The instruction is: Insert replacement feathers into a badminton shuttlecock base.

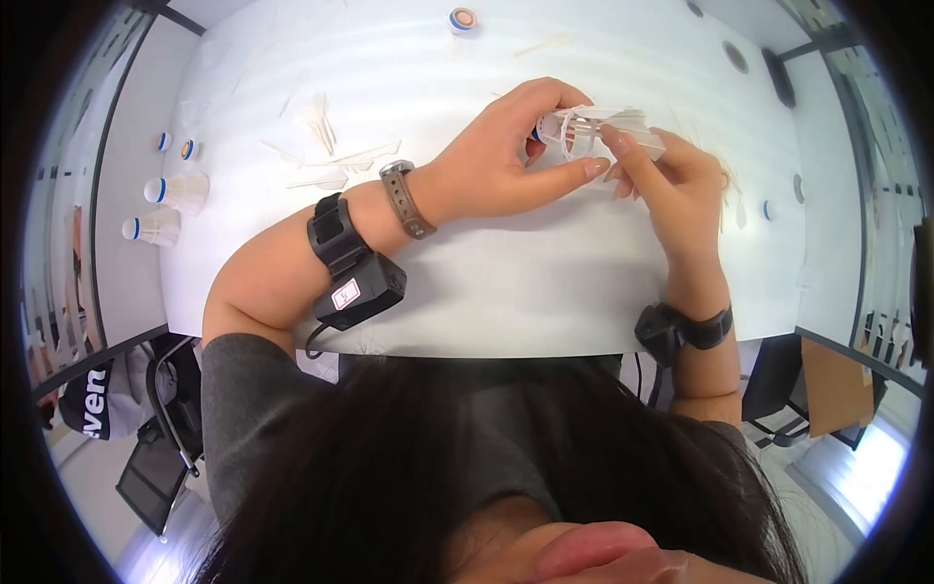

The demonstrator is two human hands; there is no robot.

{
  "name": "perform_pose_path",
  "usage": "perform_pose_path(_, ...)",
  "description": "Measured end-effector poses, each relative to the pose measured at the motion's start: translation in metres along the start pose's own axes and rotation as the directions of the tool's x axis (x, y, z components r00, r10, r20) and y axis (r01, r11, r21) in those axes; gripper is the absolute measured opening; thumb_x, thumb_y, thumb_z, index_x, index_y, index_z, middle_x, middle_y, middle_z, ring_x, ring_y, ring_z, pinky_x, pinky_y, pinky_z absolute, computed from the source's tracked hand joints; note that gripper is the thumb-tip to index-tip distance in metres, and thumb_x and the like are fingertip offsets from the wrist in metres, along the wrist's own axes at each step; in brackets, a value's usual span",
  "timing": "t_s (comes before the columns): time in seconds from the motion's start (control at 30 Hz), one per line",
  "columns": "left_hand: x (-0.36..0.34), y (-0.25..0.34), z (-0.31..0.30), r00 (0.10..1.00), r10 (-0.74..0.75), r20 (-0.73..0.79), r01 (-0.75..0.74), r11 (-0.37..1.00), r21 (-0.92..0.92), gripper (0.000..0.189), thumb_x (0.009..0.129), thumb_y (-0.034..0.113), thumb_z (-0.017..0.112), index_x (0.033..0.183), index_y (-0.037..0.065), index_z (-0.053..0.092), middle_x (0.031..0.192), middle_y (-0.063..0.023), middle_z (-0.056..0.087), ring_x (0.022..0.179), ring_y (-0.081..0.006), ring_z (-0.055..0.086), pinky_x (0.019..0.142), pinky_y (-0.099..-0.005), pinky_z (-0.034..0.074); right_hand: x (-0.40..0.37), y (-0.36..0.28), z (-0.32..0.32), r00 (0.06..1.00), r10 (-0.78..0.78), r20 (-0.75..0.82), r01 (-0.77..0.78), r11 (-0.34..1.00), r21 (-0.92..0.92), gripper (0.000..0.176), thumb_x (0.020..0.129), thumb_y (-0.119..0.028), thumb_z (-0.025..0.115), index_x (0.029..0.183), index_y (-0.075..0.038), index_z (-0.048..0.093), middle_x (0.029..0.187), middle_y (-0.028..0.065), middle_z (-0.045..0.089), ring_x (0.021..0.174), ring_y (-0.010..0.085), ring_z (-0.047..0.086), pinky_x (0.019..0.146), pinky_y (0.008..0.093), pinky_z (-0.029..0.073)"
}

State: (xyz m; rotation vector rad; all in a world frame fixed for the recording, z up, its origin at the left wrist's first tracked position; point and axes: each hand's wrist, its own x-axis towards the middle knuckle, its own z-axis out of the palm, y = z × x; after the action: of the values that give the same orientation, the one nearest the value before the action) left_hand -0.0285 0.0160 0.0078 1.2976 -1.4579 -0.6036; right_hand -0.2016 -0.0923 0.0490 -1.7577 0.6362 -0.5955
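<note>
A white shuttlecock lies sideways between both hands, above the right half of the white table. Its cork end with a blue band points left, its feathers point right. My left hand is closed round the cork end, the thumb stretched along the near side. My right hand pinches the feathers between thumb and fingers. Part of the cork and some feathers are hidden by the fingers.
Two shuttlecocks lie at the left, near two corks. Loose feathers are scattered beside my left forearm. Another cork stands at the far edge. More loose pieces lie right of my right hand.
</note>
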Motion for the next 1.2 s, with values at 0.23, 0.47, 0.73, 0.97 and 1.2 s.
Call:
perform_pose_path(0.23, -0.001, 0.01, -0.002, 1.0, -0.023, 0.007, 0.022, 0.996, 0.091, 0.039, 0.088, 0.021, 0.074, 0.119, 0.006, 0.056, 0.098, -0.0017, 0.059, 0.087, -0.0096, 0.054, 0.074, -0.0254, 0.047, 0.0, 0.006, -0.003, 0.993, -0.118, 0.029, 0.121, 0.983, -0.137, 0.013, 0.089, -0.01, 0.071, 0.094, 0.001, 0.075, 0.071, 0.0028, 0.065, 0.06, 0.0075, 0.059, 0.055, 0.0203, 0.047)
perform_pose_path(0.47, 0.0, 0.001, 0.001, 0.999, 0.04, -0.028, -0.038, 0.997, 0.067, 0.044, 0.087, 0.028, 0.075, 0.12, 0.005, 0.056, 0.1, -0.0037, 0.059, 0.079, -0.0096, 0.053, 0.065, -0.0247, 0.046, 0.002, 0.005, -0.002, 0.999, -0.042, 0.032, 0.041, 0.999, 0.019, 0.015, 0.09, -0.011, 0.071, 0.096, 0.003, 0.074, 0.073, 0.0034, 0.066, 0.061, 0.0068, 0.059, 0.056, 0.0197, 0.048)
perform_pose_path(0.73, -0.002, -0.001, 0.003, 1.0, -0.028, 0.009, 0.028, 0.998, -0.063, 0.05, 0.086, 0.039, 0.075, 0.117, 0.004, 0.058, 0.095, -0.0053, 0.06, 0.068, -0.0135, 0.049, 0.058, -0.0263, 0.043, 0.005, 0.004, -0.005, 0.995, -0.003, 0.103, -0.008, 0.995, 0.099, 0.014, 0.09, -0.012, 0.071, 0.088, 0.002, 0.072, 0.067, 0.0023, 0.063, 0.061, 0.0063, 0.058, 0.056, 0.0193, 0.044)
perform_pose_path(0.97, 0.0, -0.002, 0.003, 1.0, 0.027, -0.004, -0.027, 0.999, -0.046, 0.047, 0.088, 0.037, 0.073, 0.119, 0.004, 0.057, 0.096, -0.0067, 0.06, 0.07, -0.0138, 0.051, 0.062, -0.0273, 0.044, 0.004, 0.005, -0.005, 0.991, -0.068, 0.111, 0.066, 0.998, 0.023, 0.017, 0.09, -0.014, 0.072, 0.084, 0.002, 0.071, 0.067, 0.0024, 0.063, 0.061, 0.0062, 0.059, 0.055, 0.0198, 0.044)
perform_pose_path(1.2, 0.0, 0.009, -0.004, 0.998, -0.029, 0.048, 0.027, 0.999, 0.036, 0.05, 0.087, 0.034, 0.075, 0.123, 0.004, 0.055, 0.099, -0.0062, 0.061, 0.075, -0.0114, 0.054, 0.065, -0.0261, 0.047, 0.002, 0.0, -0.002, 0.994, -0.106, 0.034, 0.107, 0.994, -0.003, 0.02, 0.091, -0.014, 0.071, 0.082, 0.003, 0.07, 0.068, 0.0028, 0.063, 0.061, 0.0073, 0.059, 0.056, 0.0206, 0.045)
